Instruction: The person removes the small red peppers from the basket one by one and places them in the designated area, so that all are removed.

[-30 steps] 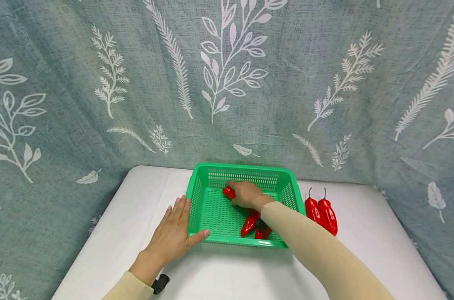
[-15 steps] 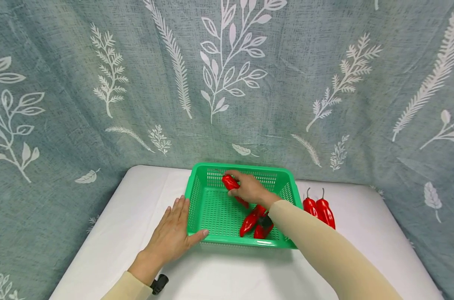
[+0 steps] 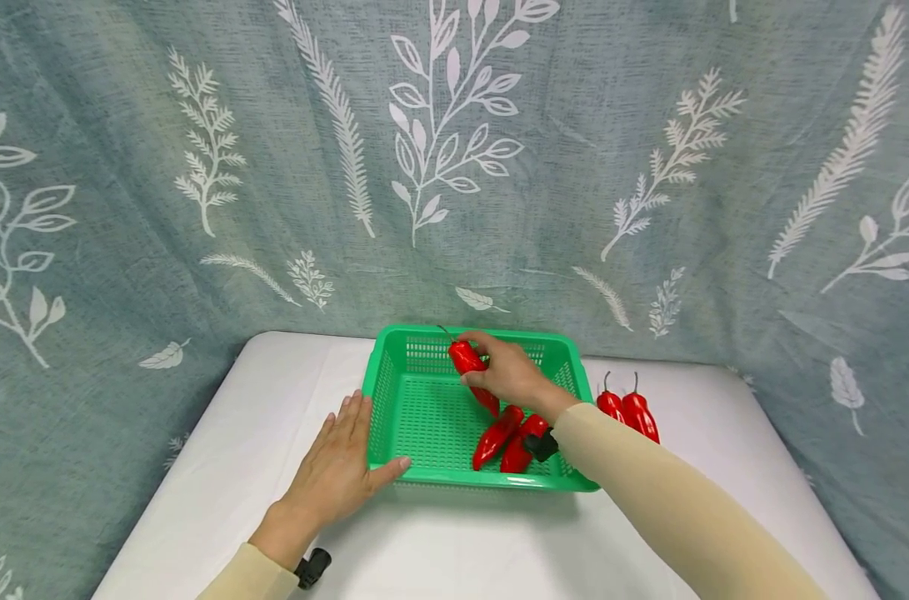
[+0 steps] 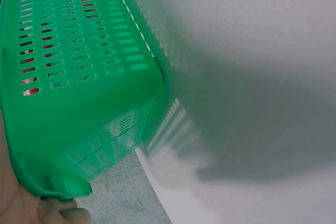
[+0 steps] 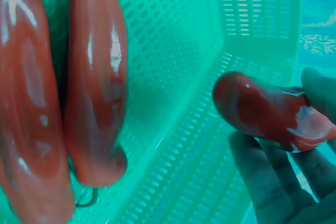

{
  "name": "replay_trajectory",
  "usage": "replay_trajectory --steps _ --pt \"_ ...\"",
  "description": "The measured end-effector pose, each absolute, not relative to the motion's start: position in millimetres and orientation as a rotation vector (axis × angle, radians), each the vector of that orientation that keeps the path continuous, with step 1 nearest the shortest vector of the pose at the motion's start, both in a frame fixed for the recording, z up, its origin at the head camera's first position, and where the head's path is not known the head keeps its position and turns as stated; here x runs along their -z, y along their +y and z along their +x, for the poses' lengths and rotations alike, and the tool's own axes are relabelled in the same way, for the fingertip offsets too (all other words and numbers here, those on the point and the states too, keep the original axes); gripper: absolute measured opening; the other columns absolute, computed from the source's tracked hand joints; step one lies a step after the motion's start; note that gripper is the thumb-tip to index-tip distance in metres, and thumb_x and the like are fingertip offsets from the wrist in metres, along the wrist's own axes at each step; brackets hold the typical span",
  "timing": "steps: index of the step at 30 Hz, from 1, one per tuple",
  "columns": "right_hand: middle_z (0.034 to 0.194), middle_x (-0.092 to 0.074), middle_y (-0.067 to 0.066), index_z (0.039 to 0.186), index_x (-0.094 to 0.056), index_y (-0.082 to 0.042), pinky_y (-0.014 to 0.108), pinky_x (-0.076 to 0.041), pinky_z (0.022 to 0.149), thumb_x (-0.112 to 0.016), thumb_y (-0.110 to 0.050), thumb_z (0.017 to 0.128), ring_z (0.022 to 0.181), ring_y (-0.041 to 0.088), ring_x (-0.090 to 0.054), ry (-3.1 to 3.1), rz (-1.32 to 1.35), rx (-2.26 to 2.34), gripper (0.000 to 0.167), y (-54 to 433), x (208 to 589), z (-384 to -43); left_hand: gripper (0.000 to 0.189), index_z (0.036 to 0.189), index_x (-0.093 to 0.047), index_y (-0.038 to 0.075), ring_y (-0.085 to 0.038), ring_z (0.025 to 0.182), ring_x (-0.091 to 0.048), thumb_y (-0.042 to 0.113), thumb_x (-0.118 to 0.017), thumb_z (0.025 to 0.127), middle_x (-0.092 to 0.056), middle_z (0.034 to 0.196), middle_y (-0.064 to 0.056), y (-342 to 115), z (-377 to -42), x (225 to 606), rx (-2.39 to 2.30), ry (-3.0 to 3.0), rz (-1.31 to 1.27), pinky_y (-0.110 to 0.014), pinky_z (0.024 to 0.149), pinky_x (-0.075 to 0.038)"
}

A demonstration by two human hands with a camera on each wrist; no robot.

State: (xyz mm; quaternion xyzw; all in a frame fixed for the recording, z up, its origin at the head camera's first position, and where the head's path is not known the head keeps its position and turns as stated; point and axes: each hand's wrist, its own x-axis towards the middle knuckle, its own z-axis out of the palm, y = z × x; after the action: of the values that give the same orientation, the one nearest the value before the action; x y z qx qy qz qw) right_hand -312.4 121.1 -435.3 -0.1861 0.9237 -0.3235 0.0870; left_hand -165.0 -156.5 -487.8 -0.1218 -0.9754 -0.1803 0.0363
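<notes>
A green plastic basket (image 3: 417,477) stands on the white table. My right hand (image 3: 510,371) is over it, gripping a red chili pepper (image 3: 466,360) between thumb and fingers. In the right wrist view the held pepper (image 5: 268,111) hangs tilted above the slotted basket floor. Two more red peppers (image 3: 496,437) lie side by side in the basket's front right part, partly behind the right wrist. My left hand (image 3: 334,467) has its fingers stretched along the basket's left side, with the thumb at the front rim. The left wrist view shows fingers (image 4: 60,212) touching the basket rim.
Two red peppers (image 3: 637,412) lie on the table right of the basket, partly hidden by the right sleeve. A green-grey curtain (image 3: 454,167) with white leaf prints hangs behind the white table (image 3: 454,542).
The right hand has lifted the pepper off the basket floor and drawn it slightly to the right, so its stem now shows. The left hand stays in place at the basket.
</notes>
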Motion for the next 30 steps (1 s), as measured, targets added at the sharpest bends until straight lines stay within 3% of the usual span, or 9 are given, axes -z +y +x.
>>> replay_trajectory --steps 9,30 --pt "0.133 -0.066 0.013 0.152 -0.052 -0.028 0.033 -0.060 0.068 -0.081 -0.023 0.094 0.102 0.027 -0.071 2.762 -0.524 1.029 0.065 134 420 -301 0.116 0.164 -0.020 -0.009 -0.038 0.163 -0.015 0.080 -0.050 0.096 -0.015 0.174 -0.024 -157 -165 488 0.556 -2.994 -0.365 -0.059 0.131 -0.020" --pt "0.135 -0.063 0.019 0.156 -0.048 -0.021 0.034 -0.063 0.071 -0.081 -0.017 0.095 0.105 0.030 -0.074 2.758 -0.474 1.176 0.069 175 404 -278 0.117 0.165 -0.018 -0.009 -0.040 0.163 -0.014 0.081 -0.049 0.096 -0.013 0.175 -0.024 -155 -164 490 0.578 -3.001 -0.376 -0.060 0.130 -0.019"
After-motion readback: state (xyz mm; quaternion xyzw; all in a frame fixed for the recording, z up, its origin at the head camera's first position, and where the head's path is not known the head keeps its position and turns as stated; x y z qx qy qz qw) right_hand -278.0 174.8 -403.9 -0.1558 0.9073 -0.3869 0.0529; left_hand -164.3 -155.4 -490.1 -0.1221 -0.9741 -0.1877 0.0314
